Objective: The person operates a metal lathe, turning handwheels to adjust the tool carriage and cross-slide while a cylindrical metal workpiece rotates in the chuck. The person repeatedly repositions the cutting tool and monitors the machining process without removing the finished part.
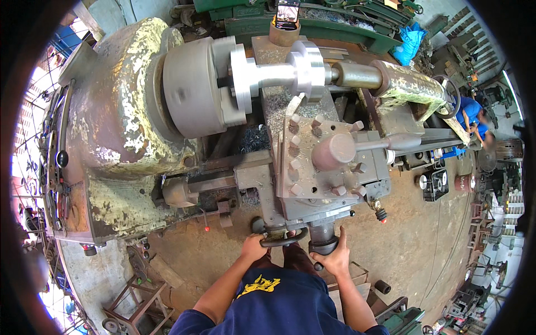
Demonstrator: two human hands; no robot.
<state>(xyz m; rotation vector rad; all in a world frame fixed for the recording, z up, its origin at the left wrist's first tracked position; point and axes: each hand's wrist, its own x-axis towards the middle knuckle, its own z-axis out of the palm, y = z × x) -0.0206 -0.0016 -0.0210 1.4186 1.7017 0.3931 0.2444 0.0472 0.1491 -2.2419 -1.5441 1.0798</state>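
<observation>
My left hand (254, 247) is closed around the rim of a dark handwheel (285, 240) at the front of a large lathe. Just right of it, my right hand (335, 258) grips a smaller black hand crank (324, 247), one finger stretched up along its side. Above the hands stands the tool post (335, 152), with several square-headed bolts and a long lever. Its cutting tool (295, 105) points at a shiny, stepped metal shaft (276, 75). The grey chuck (192, 86) holds the shaft's left end; the tailstock (405, 84) supports its right end.
Metal chips lie around the carriage. A phone (287, 14) stands on a round metal piece behind the shaft. Red-tipped levers (207, 228) stick out below the bed. A person in blue (472, 117) bends over at the far right, near a black crate (434, 185).
</observation>
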